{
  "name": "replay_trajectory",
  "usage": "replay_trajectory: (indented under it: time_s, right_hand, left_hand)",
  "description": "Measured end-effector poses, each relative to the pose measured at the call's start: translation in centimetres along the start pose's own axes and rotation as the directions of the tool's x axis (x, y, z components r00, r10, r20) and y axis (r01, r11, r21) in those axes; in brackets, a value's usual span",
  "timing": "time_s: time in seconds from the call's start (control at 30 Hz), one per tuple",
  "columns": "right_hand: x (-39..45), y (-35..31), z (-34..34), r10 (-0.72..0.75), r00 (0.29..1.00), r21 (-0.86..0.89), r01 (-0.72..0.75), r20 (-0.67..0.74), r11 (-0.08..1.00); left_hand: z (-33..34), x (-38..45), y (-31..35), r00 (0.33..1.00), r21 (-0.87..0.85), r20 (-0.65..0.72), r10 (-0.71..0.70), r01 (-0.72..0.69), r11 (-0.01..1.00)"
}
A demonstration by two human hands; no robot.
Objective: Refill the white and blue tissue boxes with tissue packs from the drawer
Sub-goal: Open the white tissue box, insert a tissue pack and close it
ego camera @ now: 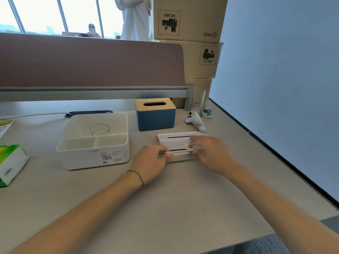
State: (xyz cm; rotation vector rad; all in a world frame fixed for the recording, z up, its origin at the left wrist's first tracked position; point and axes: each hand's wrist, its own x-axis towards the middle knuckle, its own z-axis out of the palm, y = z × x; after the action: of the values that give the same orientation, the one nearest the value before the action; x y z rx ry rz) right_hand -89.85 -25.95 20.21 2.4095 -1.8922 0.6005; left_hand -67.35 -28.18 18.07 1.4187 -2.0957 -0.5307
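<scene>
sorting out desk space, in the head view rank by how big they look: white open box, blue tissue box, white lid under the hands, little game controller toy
1. white open box
2. blue tissue box; white lid looks similar, partly covered by hands, so unsure
3. controller toy, clearly smallest

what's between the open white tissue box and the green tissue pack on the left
In the head view, nothing: only bare grey desk separates the open white plastic tissue box from the green-and-white tissue pack at the left edge.
</scene>
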Motion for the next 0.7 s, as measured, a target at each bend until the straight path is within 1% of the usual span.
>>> replay_trajectory:
  time_s: [0.17,0.27,0.4,0.6,0.7]
  right_hand:
    - [-0.4,0.0,0.7,-0.027,0.998,-0.131,0.033,0.054,0.991]
    - [-0.6,-0.1,1.0,-0.05,0.996,-0.164,0.06,0.068,0.985]
    - [-0.9,0.2,1.4,-0.036,0.997,-0.151,0.046,0.069,0.987]
    - [-1.1,-0.3,0.9,-0.039,0.999,-0.135,0.043,0.03,0.99]
    - [-1.0,-1.1,0.4,-0.036,0.999,-0.128,0.037,0.013,0.991]
  left_hand:
    - [0.6,0.0,-0.3,1.0,0.114,-0.005,-0.005,0.006,0.993]
    - [1.2,0.0,-0.8,1.0,0.169,0.0,-0.002,0.002,0.986]
    - [1.5,-0.2,-0.9,1.0,0.21,-0.012,0.025,-0.022,0.977]
    - [0.9,-0.2,-0.4,0.998,0.239,-0.037,0.049,-0.039,0.97]
    - [0.2,-0.4,0.4,0.995,0.28,-0.063,0.075,-0.054,0.959]
